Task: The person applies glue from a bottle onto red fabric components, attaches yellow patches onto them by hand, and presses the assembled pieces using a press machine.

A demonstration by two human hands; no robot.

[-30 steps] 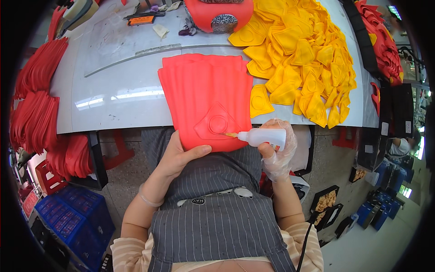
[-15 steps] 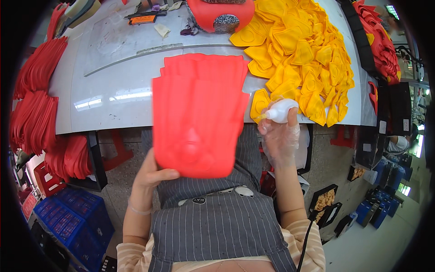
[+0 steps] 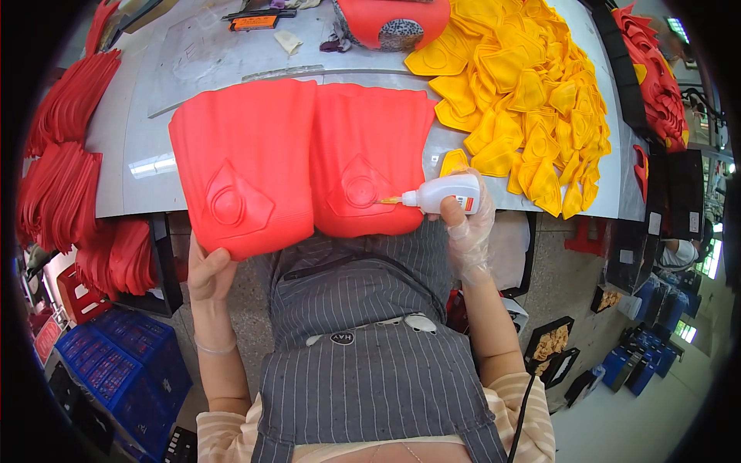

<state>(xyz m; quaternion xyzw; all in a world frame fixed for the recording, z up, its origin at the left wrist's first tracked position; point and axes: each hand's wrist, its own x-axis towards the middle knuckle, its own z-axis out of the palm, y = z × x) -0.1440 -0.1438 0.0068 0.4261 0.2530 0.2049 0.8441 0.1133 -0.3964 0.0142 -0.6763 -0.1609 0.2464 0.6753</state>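
My left hand (image 3: 210,272) grips the near edge of a red moulded foam piece (image 3: 251,147), thumb on top and fingers hidden beneath. Its face bears a raised diamond outline with a round ring. Just right of it, a second red foam piece (image 3: 370,131) with the same outline lies at the table's front edge. In my right hand (image 3: 468,231), covered by a clear plastic glove, is a white squeeze bottle (image 3: 444,193) tipped sideways. Its thin yellowish nozzle points left, at or just above the ring on the second piece; contact cannot be made out.
Yellow foam pieces (image 3: 532,108) are heaped at the right of the table. Stacked red pieces (image 3: 65,185) stand at the far left. A rounded red item (image 3: 394,23) sits at the back. Blue crates (image 3: 127,370) are on the floor at left.
My left hand has moved left with one red piece, uncovering another beside it. My right hand has brought the bottle left and slightly down, its nozzle now over that uncovered piece.
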